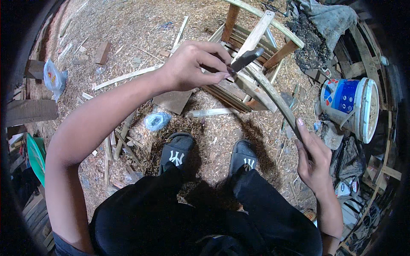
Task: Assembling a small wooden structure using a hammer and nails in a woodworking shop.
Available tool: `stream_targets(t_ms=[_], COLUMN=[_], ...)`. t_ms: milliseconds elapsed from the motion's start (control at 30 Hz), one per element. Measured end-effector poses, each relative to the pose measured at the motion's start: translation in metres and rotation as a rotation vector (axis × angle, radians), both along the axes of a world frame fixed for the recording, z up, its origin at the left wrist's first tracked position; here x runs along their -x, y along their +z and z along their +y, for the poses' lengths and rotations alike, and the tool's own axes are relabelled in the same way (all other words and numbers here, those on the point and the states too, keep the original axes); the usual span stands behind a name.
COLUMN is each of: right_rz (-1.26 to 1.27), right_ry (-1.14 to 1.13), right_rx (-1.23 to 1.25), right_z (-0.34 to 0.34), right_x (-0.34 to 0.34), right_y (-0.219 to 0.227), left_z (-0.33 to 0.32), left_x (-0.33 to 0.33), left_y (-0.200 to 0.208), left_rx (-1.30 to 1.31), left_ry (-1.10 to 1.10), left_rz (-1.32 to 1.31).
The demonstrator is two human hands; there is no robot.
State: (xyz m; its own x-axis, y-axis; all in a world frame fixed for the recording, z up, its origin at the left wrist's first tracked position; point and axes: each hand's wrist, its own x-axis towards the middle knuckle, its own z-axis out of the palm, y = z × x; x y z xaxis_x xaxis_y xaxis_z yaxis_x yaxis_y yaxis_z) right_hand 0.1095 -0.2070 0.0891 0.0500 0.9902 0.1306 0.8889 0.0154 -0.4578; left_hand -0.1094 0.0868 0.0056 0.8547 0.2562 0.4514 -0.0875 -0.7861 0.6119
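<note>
My right hand [315, 160] is closed round the lower end of a hammer's wooden handle [275, 97]. The handle slants up and to the left to a dark metal head [247, 59]. My left hand [197, 64] is at the hammer head's left end, thumb and fingertips pinched together. Whether they grip the head itself or something small against it, I cannot make out. Behind the hammer, on the floor, stands a slatted wooden frame [232, 19] with legs and pale strips, partly covered by the hammer and my left hand.
Wood shavings and offcuts cover the floor [124, 25]. A white and blue bucket [341, 100] lies tilted at the right, below a grey cloth [331, 21]. Plastic bags [157, 121] lie at the left. My sandalled feet [177, 151] stand below my hands.
</note>
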Motion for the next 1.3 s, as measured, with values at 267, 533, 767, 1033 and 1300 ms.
stream_targets(t_ms=[267, 533, 767, 1033, 1300], right_rz=[0.006, -0.075, -0.081, -0.120, -0.088], right_ry=[0.002, 0.014, 0.086, 0.082, 0.058], right_rx=[-0.113, -0.094, 0.037, 0.014, 0.034], right_z=[0.004, 0.004, 0.005, 0.004, 0.006], right_x=[0.002, 0.001, 0.000, -0.004, -0.005], right_y=[0.002, 0.006, 0.005, 0.004, 0.004], left_z=[0.001, 0.002, -0.001, 0.001, -0.001], left_x=[0.000, 0.000, 0.002, 0.000, 0.000], left_y=[-0.003, -0.003, 0.002, -0.003, -0.003], left_rx=[-0.002, 0.021, 0.028, -0.009, -0.004], left_ry=[0.026, 0.004, -0.002, 0.003, 0.019], left_rz=[-0.031, -0.003, 0.014, -0.038, -0.042])
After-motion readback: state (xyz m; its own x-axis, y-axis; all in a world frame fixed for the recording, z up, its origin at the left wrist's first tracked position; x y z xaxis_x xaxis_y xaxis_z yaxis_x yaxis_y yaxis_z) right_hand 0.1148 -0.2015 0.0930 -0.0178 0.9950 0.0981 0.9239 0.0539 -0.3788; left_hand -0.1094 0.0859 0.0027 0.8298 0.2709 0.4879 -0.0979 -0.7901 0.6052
